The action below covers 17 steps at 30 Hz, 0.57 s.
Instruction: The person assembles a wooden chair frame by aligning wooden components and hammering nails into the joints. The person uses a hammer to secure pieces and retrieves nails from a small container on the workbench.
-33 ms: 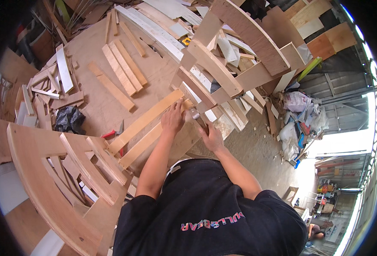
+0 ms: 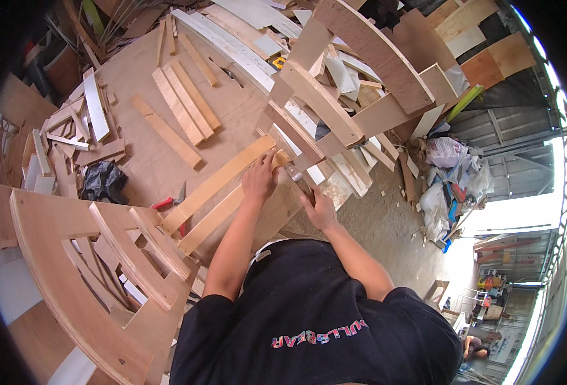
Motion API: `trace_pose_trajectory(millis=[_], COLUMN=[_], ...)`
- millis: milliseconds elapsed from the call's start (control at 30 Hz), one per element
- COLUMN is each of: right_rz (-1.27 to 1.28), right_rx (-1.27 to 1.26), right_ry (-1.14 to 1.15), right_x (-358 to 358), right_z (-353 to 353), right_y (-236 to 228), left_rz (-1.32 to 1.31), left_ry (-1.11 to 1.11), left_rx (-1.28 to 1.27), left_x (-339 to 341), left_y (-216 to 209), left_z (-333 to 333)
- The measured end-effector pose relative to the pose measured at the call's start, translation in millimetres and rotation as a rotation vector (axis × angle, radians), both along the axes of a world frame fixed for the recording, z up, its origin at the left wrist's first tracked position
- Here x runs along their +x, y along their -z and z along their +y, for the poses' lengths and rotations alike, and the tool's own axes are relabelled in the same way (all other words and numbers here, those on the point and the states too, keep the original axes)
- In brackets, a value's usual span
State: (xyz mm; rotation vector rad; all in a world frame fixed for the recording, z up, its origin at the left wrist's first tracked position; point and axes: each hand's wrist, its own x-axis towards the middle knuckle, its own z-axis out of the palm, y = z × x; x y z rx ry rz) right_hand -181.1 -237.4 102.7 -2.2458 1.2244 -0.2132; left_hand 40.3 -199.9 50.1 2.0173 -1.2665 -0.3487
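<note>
My right hand (image 2: 321,210) is wrapped round the handle of a hammer (image 2: 295,173). Its metal head is just right of my left fingertips, close to the far end of a pale wooden slat (image 2: 216,220). Bent fingers of my left hand (image 2: 260,178) grip that slat near its end; whether they also pinch a nail is too small to tell. Alongside runs a second slat (image 2: 222,181). Both slats span between a curved plywood frame (image 2: 46,237) at the left and a similar frame (image 2: 322,102) at the upper right.
Loose wooden strips (image 2: 181,106) lie on the brown board ahead. Red-handled pliers (image 2: 163,203) and a black plastic bag (image 2: 104,181) are at the left. A yellow tape measure (image 2: 279,63) sits among offcuts. Plastic sacks (image 2: 437,205) are heaped at right; a person (image 2: 475,350) is far off.
The hammer head has shifted very slightly toward me and to the right. Both hands keep their grip and place.
</note>
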Motion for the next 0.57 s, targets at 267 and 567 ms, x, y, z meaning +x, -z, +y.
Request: trace_pose_trajectory(millis=[267,567], right_rz=[-0.1,0.037], right_rx=[0.098,-0.049], right_ry=[0.07,0.082], right_x=[-8,12], right_z=[0,1], right_y=[7,4], left_rz=[-0.048,-0.103], left_ry=[0.07,0.174], left_rx=[-0.018,0.303], left_x=[3,7], left_y=[11,2], left_z=[-32,-15])
